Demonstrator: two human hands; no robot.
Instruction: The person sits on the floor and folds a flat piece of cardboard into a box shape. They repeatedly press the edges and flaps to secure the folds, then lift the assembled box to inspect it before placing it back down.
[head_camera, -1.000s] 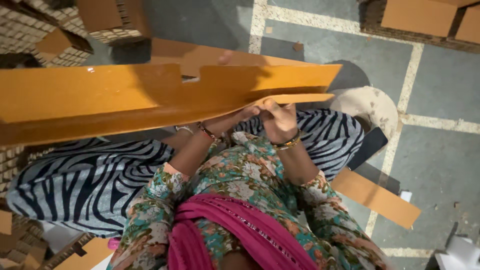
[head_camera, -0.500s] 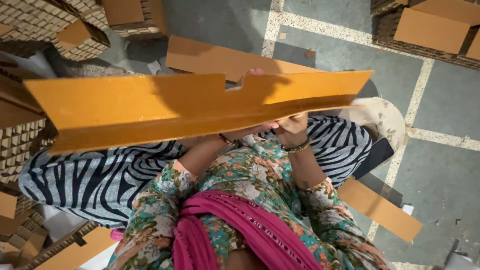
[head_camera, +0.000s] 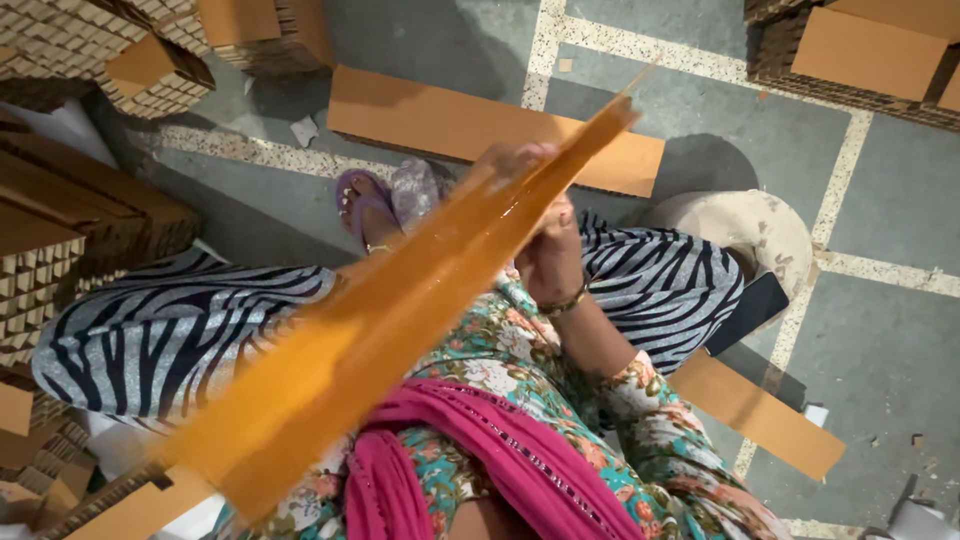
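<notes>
- The right hand (head_camera: 548, 262) is curling its fingers (head_camera: 565, 215) closed against the near face of a long orange cardboard strip (head_camera: 400, 320), gripping it close to the strip's far end.
- A second hand, the left hand (head_camera: 510, 158), is showing only as fingertips over the far edge of the strip; it seems to be pinching that edge, though the blur is making it hard to tell how tightly.
- The strip is blurring with motion and is running as a slant from the far right, just past the hands, down to the near left, crossing over the person's lap.
- A thin bangle (head_camera: 563, 301) is sitting on the right wrist.
- Beneath the strip, the person is wearing zebra-striped trousers (head_camera: 160, 335), a floral top (head_camera: 500, 370) and a pink scarf (head_camera: 480, 460).
- A foot in a purple sandal (head_camera: 362, 205) is resting on the grey floor (head_camera: 900, 330) just beyond the left knee.
- A flat cardboard sheet (head_camera: 440, 120) is lying on the floor beyond the hands, and another flat piece (head_camera: 760, 415) is lying near the right.
- A round pale stool (head_camera: 755, 230) is standing to the right of the knee, with a dark phone (head_camera: 748, 312) lying just beside it.
- Stacks of corrugated cardboard (head_camera: 70, 240) are piling up on the left, and more (head_camera: 860, 50) are sitting at the far right.
</notes>
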